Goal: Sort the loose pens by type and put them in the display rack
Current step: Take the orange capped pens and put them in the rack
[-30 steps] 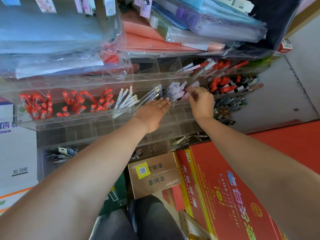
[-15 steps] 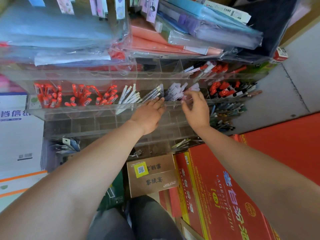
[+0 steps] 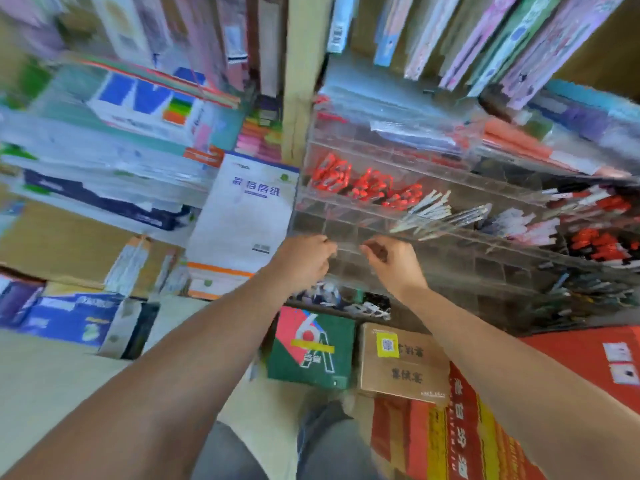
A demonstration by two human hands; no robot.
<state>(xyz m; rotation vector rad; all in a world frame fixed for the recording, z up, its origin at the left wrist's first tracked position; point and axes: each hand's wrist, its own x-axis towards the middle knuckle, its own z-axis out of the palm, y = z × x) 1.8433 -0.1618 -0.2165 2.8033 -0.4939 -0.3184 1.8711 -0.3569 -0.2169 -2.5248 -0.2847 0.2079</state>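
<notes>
Blurred throughout. Across the right half, a clear tiered display rack (image 3: 349,230), slanting down to the right. From the lower corners, two bare forearms reaching up and inward toward its near left corner. Below the rack, a red box (image 3: 450,441) at the right, a white paper pack (image 3: 246,209) standing just left of the rack, a green box (image 3: 311,348) and a brown carton (image 3: 401,362) side by side on the floor.

At the rack's front edge, left hand (image 3: 304,258) and right hand (image 3: 394,261), close together but apart, backs toward the camera. Left fingers curled into a loose fist; right thumb and fingers bent toward each other. Too smeared to tell whether either pinches anything.

In the upper-tier compartments, red pens (image 3: 367,185) at the left, then white pens (image 3: 429,209), then silvery pens (image 3: 471,216), well above and to the right of both hands.
</notes>
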